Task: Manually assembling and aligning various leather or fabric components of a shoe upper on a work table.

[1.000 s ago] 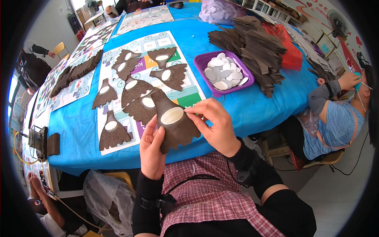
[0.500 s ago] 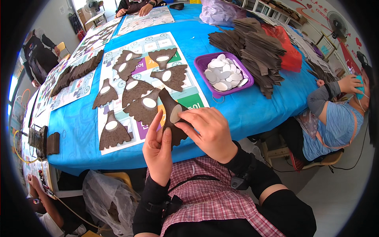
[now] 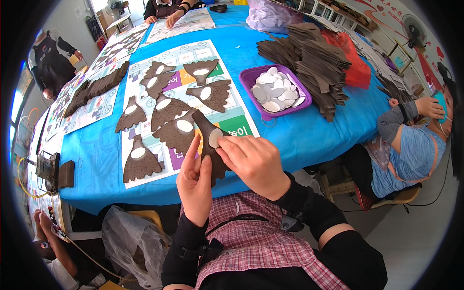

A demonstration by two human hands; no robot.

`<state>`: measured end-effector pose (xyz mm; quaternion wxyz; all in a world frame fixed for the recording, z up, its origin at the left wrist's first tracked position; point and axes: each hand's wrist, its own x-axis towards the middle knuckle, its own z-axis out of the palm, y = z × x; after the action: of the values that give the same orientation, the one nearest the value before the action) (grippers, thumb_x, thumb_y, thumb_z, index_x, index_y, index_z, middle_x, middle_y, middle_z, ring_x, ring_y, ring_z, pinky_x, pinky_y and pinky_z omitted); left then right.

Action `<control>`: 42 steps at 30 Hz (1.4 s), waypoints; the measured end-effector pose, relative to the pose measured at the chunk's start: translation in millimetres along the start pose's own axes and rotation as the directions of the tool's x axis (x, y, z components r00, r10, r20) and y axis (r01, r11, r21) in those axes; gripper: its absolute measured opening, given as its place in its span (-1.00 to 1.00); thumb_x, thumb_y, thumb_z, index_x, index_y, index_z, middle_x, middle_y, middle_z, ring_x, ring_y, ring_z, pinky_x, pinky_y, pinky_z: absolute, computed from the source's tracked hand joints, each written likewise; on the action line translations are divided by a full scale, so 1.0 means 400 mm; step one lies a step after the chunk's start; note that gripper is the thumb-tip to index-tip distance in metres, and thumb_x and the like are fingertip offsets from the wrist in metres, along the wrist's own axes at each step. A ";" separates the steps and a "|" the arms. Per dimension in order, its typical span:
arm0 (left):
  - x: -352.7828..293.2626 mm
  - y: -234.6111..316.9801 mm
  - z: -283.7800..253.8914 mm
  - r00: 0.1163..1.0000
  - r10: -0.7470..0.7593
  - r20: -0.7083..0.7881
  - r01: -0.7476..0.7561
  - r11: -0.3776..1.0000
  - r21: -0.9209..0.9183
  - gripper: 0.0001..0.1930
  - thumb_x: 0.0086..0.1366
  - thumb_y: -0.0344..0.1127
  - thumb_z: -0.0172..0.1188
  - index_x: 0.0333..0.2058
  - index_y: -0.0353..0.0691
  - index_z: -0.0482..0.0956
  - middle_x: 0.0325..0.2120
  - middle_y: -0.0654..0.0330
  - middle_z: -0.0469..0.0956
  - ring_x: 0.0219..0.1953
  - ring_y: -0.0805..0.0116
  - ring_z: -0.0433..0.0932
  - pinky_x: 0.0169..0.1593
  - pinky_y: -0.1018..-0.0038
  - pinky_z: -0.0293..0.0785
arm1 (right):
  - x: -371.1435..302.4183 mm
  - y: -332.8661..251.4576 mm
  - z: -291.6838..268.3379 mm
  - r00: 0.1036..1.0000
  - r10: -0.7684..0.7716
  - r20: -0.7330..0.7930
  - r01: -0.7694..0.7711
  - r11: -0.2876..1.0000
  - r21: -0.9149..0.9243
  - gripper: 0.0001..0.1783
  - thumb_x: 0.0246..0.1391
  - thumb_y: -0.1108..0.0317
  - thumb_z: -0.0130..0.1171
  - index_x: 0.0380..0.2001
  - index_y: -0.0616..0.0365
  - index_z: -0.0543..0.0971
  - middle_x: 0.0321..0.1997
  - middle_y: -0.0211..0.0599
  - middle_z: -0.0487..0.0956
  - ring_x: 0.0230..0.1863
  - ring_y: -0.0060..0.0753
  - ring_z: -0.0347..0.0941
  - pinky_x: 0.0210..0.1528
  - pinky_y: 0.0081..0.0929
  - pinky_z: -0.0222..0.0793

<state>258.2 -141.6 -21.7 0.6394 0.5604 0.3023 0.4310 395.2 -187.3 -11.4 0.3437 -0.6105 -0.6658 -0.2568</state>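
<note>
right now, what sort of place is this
Probably a small hand-assembly workshop, judging by the many similar brown pieces with white ovals on them, the purple tray full of more ovals, and other people around the blue-covered table.

Flat brown piece (image 3: pixel 203 124) — narrow neck flaring to wavy lower edge — raised in left hand (image 3: pixel 194 191), neck pointing up and slightly left, right part of flare hidden behind right hand (image 3: pixel 256 166). Pale oval disc (image 3: pixel 215 138), greyish cream, long axis near upright, against piece's face just below neck, right edge at right fingertips. Whether disc is fixed or loose — cannot tell.
</note>
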 end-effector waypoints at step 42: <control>0.029 0.010 -0.047 0.994 0.095 0.044 -0.101 0.984 0.148 -0.72 0.39 -0.33 -0.07 -0.13 -0.40 0.54 -0.34 0.30 0.57 -0.35 0.69 0.38 -0.26 0.73 0.30 | 0.147 0.090 -0.048 0.971 0.084 0.224 -0.196 0.817 0.542 -0.85 -0.03 0.37 0.27 -0.38 0.17 0.58 -0.24 -0.35 0.43 -0.24 -0.44 0.36 -0.20 -0.54 0.28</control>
<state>246.1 -122.8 -20.4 0.5788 0.6291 0.2943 0.4274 432.3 -160.3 43.3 0.4605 -0.5517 -0.6945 0.0353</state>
